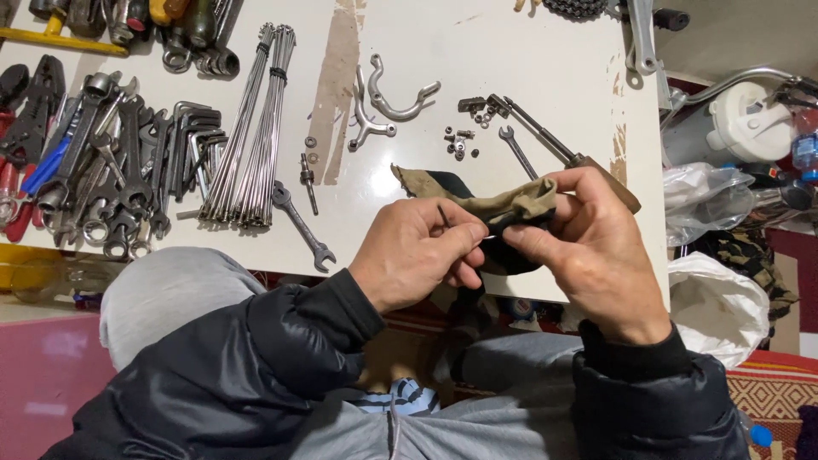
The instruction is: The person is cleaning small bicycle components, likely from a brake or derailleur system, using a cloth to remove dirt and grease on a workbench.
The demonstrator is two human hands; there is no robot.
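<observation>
Held rag (520, 204) btwn both hands over table (477, 77) edge. L hand (417, 255) pinched thin dark pin (445, 215) + rag; R hand (588, 247) gripped rag w/ thumb, fingers.

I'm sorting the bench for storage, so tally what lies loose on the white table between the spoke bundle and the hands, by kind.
Open-ended spanners: 2
Curved metal brackets: 2
Bolts or axles: 1
Wooden-handled tools: 1
Clusters of small nuts and washers: 2
Total: 8

Both hands hold a rag, not counted.
</observation>
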